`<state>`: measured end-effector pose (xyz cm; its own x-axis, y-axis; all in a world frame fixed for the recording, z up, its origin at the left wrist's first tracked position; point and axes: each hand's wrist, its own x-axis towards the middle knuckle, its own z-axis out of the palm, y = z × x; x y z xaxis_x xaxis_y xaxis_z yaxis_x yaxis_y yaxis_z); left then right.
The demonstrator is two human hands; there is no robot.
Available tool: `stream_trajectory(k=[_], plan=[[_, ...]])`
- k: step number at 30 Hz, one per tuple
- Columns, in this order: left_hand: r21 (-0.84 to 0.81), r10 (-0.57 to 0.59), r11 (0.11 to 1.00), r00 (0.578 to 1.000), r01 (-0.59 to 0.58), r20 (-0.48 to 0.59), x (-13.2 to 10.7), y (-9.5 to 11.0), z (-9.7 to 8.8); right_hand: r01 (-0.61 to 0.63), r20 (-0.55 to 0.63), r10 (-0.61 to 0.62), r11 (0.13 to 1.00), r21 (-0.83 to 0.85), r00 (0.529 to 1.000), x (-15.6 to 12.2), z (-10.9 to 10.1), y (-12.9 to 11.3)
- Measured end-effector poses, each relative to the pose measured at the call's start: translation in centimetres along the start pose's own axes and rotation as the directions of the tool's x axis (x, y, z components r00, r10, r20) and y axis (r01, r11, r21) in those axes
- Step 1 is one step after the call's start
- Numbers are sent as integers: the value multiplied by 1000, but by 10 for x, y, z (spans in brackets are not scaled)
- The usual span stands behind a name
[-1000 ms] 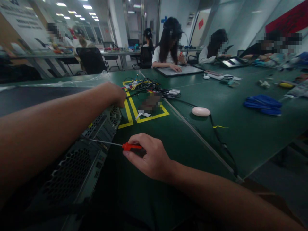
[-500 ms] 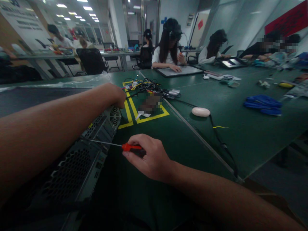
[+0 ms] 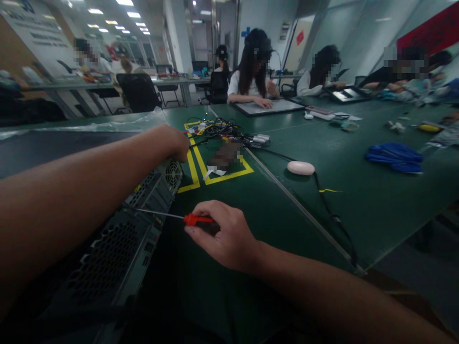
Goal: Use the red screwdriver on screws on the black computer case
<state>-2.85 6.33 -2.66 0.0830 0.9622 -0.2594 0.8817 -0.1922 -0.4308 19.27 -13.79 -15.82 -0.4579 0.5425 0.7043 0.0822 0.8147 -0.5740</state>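
Beside the computer case (image 3: 111, 258), my right hand (image 3: 229, 234) clasps a screwdriver (image 3: 191, 219), likely for aim; how my left hand (image 3: 177, 143) grips, I cannot tell.

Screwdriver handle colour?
The screwdriver handle is red-orange with a dark section; it shows best in the head view.

It's an electronics workshop in an office-style room: green worktable (image 3: 376, 205) across the frame, yellow tape (image 3: 229, 178) at centre, tangled cables (image 3: 225, 128) by it, and there, lower left, a computer tower (image 3: 147, 229) with a red-handled screwdriver (image 3: 192, 220) at its rear! Upper centre, a person (image 3: 247, 79) leans over a flat panel (image 3: 268, 108); upper left, office chair (image 3: 138, 93), ceiling lights (image 3: 134, 15).
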Motion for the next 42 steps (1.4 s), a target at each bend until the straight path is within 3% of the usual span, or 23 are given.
stream_trajectory(k=[11, 20, 26, 42], plan=[[4, -2, 1000, 998, 1, 58, 3, -1, -2, -23, 11, 24, 999, -30, 1000, -2, -1, 0], [62, 7, 998, 1000, -9, 26, 6, -2, 1, -75, 81, 79, 996, -52, 994, -2, -1, 0], [-10, 7, 1000, 1000, -7, 18, 12, -7, 7, -74, 51, 75, 997, -29, 996, -5, 3, 2], [24, 33, 999, 999, -34, 21, -1, 0, -2, -58, 62, 58, 998, -3, 996, 1, 0, -2]])
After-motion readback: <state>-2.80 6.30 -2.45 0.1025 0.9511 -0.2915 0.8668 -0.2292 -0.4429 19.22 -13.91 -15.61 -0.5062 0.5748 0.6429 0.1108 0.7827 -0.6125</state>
